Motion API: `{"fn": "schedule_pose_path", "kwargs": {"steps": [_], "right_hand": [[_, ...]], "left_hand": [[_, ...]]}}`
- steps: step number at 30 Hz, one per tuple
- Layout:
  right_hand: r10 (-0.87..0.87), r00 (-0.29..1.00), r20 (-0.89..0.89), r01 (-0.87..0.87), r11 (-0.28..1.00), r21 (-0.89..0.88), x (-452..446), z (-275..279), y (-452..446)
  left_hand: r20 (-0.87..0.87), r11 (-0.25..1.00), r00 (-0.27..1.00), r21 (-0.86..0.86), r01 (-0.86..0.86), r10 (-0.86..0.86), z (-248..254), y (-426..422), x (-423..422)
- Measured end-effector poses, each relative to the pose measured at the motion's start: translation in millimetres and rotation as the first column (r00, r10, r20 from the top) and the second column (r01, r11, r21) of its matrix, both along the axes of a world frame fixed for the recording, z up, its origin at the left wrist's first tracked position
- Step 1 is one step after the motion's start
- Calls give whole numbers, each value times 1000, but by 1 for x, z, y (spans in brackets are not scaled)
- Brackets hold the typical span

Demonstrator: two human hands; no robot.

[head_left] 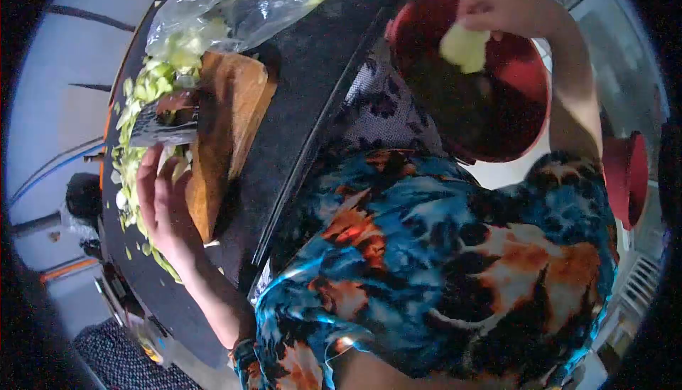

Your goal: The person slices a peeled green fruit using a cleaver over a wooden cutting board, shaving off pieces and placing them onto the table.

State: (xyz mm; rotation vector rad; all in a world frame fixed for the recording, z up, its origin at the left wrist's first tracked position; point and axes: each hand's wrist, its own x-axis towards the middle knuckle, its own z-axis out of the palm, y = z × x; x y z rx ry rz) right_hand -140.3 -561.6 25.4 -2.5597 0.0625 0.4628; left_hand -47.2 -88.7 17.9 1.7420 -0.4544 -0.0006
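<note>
My right hand is closed on a pale green vegetable piece, perhaps a cabbage leaf, held over a deep red bucket. The bucket's inside is dark and its contents are hard to make out. My left hand rests at the side of a wooden cutting board, its fingers apart and slightly bent among chopped green vegetables. Just beyond those fingertips lies a broad shiny blade, seemingly a cleaver. A pale piece shows by the fingers, but I cannot tell whether they touch it.
A clear plastic bag with green pieces lies at the far end of the dark table. Chopped bits line the table's left edge. Another red container stands at the right. Patterned cloth hangs between table and bucket.
</note>
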Motion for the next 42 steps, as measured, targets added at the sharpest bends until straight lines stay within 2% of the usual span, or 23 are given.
{"fn": "schedule_pose_path", "kwargs": {"steps": [2, 3, 4, 6, 7, 9, 11, 12, 13, 15, 16, 17, 19, 21, 24, 28, 31, 32, 35, 36, 39, 40, 42], "right_hand": [[13, 971, 238, 36, 979, -202, -7, -20, -15], [-39, 946, 323, 72, 993, -93, -8, -27, -13], [-87, 913, 399, 83, 996, 26, -6, -30, -5], [-71, 893, 444, 72, 997, 16, 8, -20, 24], [-61, 897, 438, 0, 991, 137, 23, -15, 46], [-48, 916, 399, -105, 930, 352, 48, 2, 92], [138, 780, 611, -324, 923, 206, 68, 11, 140], [220, 715, 663, -463, 860, 214, 79, 16, 160], [274, 632, 725, -503, 857, 115, 97, 17, 192], [321, 581, 748, -546, 835, 66, 118, 29, 227], [339, 550, 763, -493, 870, -31, 131, 34, 246], [359, 518, 776, -430, 894, -127, 144, 37, 258], [391, 469, 792, -415, 889, -193, 193, 20, 280], [475, 651, 591, -388, 878, -279, 235, 4, 282], [484, 767, 421, -329, 861, -388, 247, 13, 300], [368, 805, 465, -401, 916, -32, 241, 9, 296], [326, 814, 482, -492, 827, 272, 247, 1, 276], [293, 845, 447, -416, 886, 204, 239, 14, 273], [129, 783, 608, -438, 808, 393, 233, 17, 276], [111, 799, 590, -395, 838, 377, 236, 19, 276], [31, 651, 758, -385, 874, 296, 233, 22, 283], [-3, 545, 839, -205, 969, 136, 208, 41, 292], [108, 520, 847, -178, 984, -16, 196, 55, 286]], "left_hand": [[34, 986, 987, -57, -156, 158, 2, 14, 7], [36, 958, 961, -96, -269, 273, 8, 21, 8], [50, 931, 954, -238, -276, 295, 13, 33, 14], [77, 865, 883, -259, -431, 463, 30, 54, 25], [63, 844, 864, -260, -468, 499, 36, 57, 29], [98, 845, 840, -119, -522, 533, 40, 64, 34], [108, 844, 857, 153, -514, 503, 34, 75, 39], [152, 799, 856, 310, -516, 494, 30, 72, 39], [133, 820, 876, 311, -481, 463, 19, 86, 52], [9, 804, 904, 453, -385, 428, -1, 92, 75], [47, 774, 916, 519, -363, 398, -13, 89, 87], [60, 659, 926, 685, -309, 372, 18, 56, 68], [138, 433, 935, 858, -277, 325, 25, 27, 62], [220, 417, 940, 853, -315, 262, 21, 1, 59], [191, 433, 945, 852, -295, 267, 26, -2, 50], [301, 698, 917, 598, -395, 261, 19, 25, 39], [149, 891, 949, 330, -312, 277, 20, 46, 35], [133, 919, 959, 277, -279, 251, 22, 50, 36], [212, 939, 948, 199, -281, 239, 14, 47, 38], [157, 958, 964, 161, -237, 213, 15, 43, 36], [259, 958, 938, 109, -266, 231, 2, 33, 36], [210, 945, 945, 159, -285, 249, 8, 28, 30], [89, 970, 967, 20, -241, 238, 2, 27, 35]]}}
